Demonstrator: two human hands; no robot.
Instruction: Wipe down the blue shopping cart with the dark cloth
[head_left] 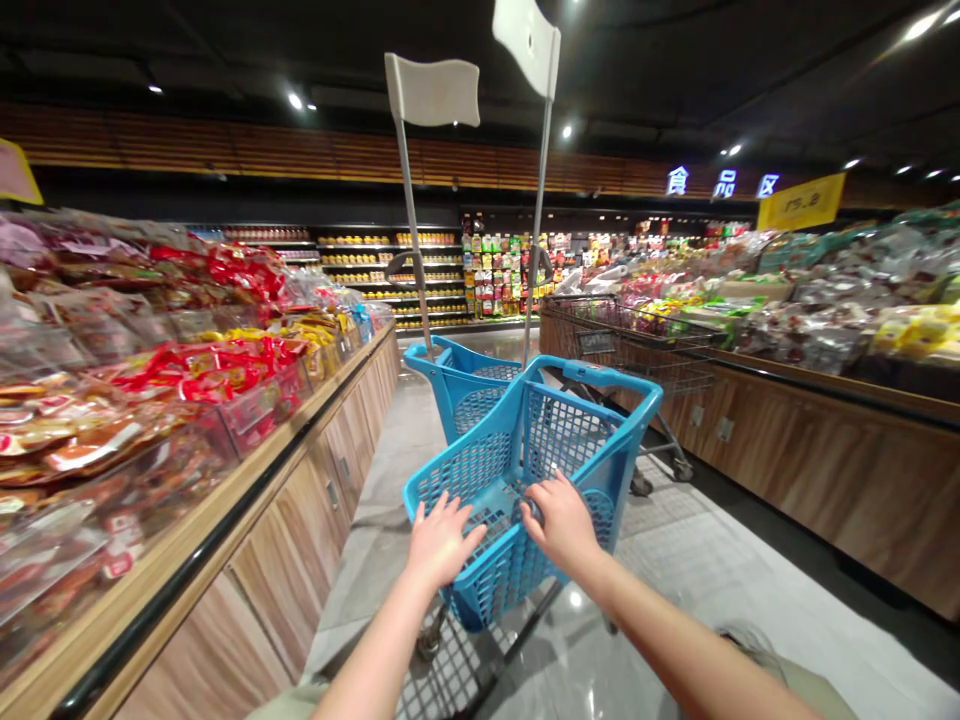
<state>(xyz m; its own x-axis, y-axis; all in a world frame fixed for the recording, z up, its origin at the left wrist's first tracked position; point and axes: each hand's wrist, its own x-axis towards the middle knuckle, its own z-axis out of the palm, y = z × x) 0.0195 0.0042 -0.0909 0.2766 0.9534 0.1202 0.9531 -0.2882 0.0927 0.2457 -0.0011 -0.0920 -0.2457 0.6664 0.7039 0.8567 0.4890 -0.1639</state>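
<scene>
Snack counter (187, 420) running along my left, blue cart (585, 440) sitting mid-aisle right in front of me, w/ a second cart (465, 385) just beyond. L hand (442, 540) lying spread-open on its near rim, R hand (562, 520) curling over that rim.

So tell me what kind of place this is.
Most likely a supermarket. The left hand and right hand rest on a blue shopping cart in an aisle, packaged foods fill the wooden counters on both sides, and stocked shelves line the far wall.

Fingers (534, 510) of the right hand (564, 524) lie partly hidden in the cart (581, 440).
</scene>
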